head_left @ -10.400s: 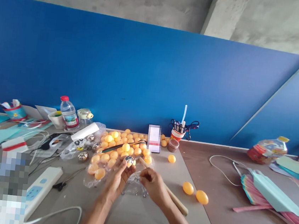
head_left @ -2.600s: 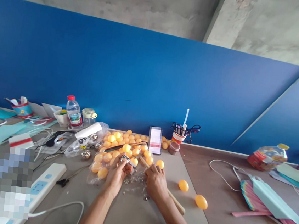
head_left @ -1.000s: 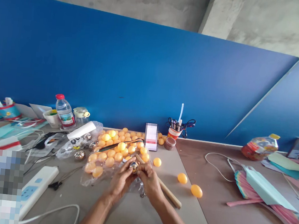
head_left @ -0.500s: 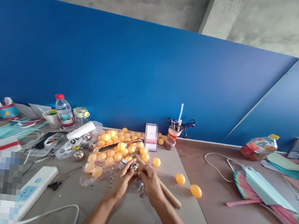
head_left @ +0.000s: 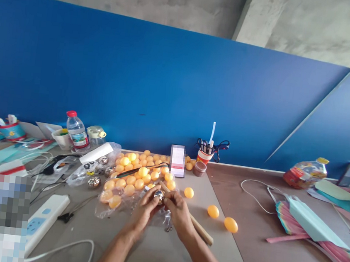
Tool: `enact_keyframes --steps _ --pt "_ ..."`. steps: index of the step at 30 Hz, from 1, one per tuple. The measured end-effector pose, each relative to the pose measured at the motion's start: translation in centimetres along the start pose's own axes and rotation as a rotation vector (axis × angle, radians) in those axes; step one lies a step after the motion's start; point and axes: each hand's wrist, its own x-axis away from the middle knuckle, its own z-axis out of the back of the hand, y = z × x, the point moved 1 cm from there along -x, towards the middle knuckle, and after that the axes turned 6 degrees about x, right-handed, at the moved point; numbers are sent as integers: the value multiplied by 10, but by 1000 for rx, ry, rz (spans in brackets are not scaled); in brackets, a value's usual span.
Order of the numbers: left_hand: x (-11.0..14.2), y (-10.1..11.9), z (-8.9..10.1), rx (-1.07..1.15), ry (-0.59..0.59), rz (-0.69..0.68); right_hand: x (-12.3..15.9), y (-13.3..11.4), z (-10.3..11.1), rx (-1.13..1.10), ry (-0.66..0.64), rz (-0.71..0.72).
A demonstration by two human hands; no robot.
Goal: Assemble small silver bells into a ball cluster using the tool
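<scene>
My left hand point(head_left: 142, 214) is closed round a shiny silver ball point(head_left: 159, 196), thumb and fingers on its left side. From the right, the bent fingers and thumb of my right hand point(head_left: 179, 215) pinch at the same ball; whether they also hold something small is hidden. Beneath the hands lies crumpled clear plastic point(head_left: 165, 218) with a few small metal beads point(head_left: 169, 229) by it. A wooden stick point(head_left: 201, 229) runs under my right wrist. Just beyond the hands are many orange balls point(head_left: 129, 190), with a thin black strip point(head_left: 136, 170) across them.
More silver balls point(head_left: 94, 182) lie left near a water bottle point(head_left: 77, 133). A white power strip point(head_left: 47, 217) and cables occupy the near left. Loose orange balls point(head_left: 230, 225), a pen cup point(head_left: 204, 155), a juice bottle point(head_left: 306, 174) and a folded pink fan point(head_left: 323, 234) are rightward.
The silver ball shows more fully between my fingers, and my hands have shifted only slightly. One loose orange ball beyond my right hand has rolled a little to the right.
</scene>
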Motion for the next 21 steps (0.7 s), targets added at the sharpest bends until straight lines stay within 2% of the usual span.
enact_keyframes --steps 4,8,10,13,17,21 --pt "1 13 -4 108 17 11 -6 -1 14 160 56 56" --pt "1 22 -2 177 27 -14 -11 5 29 616 142 188" --pt "1 25 0 205 17 -22 -12 8 32 868 121 206" --pt "1 26 1 228 5 -28 -11 12 32 1139 16 132" --pt "1 27 2 245 -22 -33 -11 10 31 1233 -100 32" --pt "-2 27 4 279 -11 -34 -13 6 34 1160 -84 70"
